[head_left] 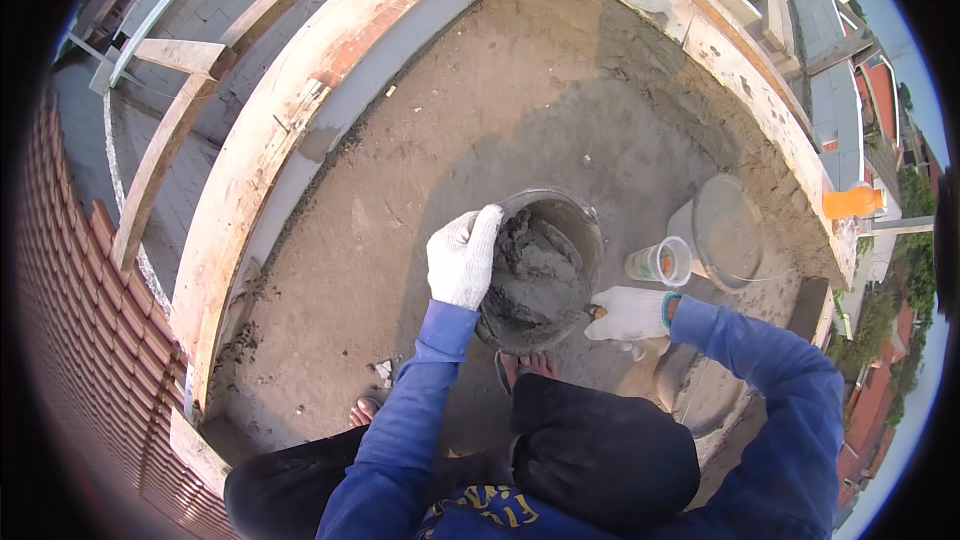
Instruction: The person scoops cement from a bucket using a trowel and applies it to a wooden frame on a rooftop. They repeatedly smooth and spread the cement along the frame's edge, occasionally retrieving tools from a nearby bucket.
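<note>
Bucket: at the centre, between the hands, just beyond the near foot; its mouth faces up, and the bucket [584, 217] has a dark, smeared inner wall.
In the bucket: grey mortar [538, 285], wet and lumpy, heaped toward the left and near side, leaving the far right wall bare.
Cup: right of the bucket, a clear plastic cup [648, 262] lies tilted with its mouth to the right; something reddish and green shows on or in it, hard to tell which.
Second bucket: farther right, past the cup, a grey bucket [684, 224] with a flat, dull beige surface inside its rim; whether that is liquid or its base is unclear.
Tub: near right, a tub [718, 426] partly covered by the right sleeve [745, 340]; its contents cannot be made out.
Bottle: far right, an orange bottle [848, 203] on its side by the wooden edge [752, 90].
Hidden: the tool [599, 312] shows only a bit of brown handle; its head cannot be seen.
Left hand: white-gloved, the left hand [462, 258] has its fingers curled tight over the bucket's left rim.
Right hand: also gloved, the right hand [628, 314] is closed around the tool's handle at the bucket's right side.
</note>
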Demonstrator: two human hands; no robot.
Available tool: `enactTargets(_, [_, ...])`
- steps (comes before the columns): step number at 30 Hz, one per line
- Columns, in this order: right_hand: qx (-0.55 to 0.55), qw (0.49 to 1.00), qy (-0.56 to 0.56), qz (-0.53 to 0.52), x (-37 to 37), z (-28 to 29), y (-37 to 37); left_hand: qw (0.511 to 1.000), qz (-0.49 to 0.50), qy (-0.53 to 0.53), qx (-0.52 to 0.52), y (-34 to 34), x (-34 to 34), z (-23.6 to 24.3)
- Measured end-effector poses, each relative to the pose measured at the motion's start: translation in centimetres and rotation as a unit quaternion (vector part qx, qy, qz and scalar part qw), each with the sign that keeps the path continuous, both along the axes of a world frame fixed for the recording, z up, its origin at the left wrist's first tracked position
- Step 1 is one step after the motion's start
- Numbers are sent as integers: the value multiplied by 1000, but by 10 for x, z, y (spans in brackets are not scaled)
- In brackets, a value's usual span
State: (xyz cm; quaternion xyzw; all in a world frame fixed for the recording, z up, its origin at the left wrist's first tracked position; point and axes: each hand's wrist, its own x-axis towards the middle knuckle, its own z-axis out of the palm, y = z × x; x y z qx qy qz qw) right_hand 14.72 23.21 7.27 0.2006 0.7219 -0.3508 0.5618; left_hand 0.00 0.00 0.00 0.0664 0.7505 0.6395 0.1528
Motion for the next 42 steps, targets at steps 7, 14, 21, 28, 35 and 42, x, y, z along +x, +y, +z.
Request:
enactTargets(7, [-214, 956, 59, -191, 48, -44, -29, 998, 9, -57, 13, -13, -5, -6])
enactTargets(14, [-315, 884, -14, -346, 45, -46, -48, 997, 54, -57, 15, -10, -7, -17])
enactTargets(21, [-388, 742, -89, -539, 38, -25, -55, 996, 62, -56, 16, -3, 1, -3])
enactTargets(28, [-295, 726, 195, -590, 47, -28, -60, 995, 66, -79, -14, -9, -7, -8])
enactTargets(35, [-462, 539, 88, -698, 96, -54, -27, 999, 2, -31, -18, -11, -42, -18])
enactTargets(42, [-148, 811, 93, -558, 106, 57, 20, 998, -45, -38, -3, 8, -54, -14])
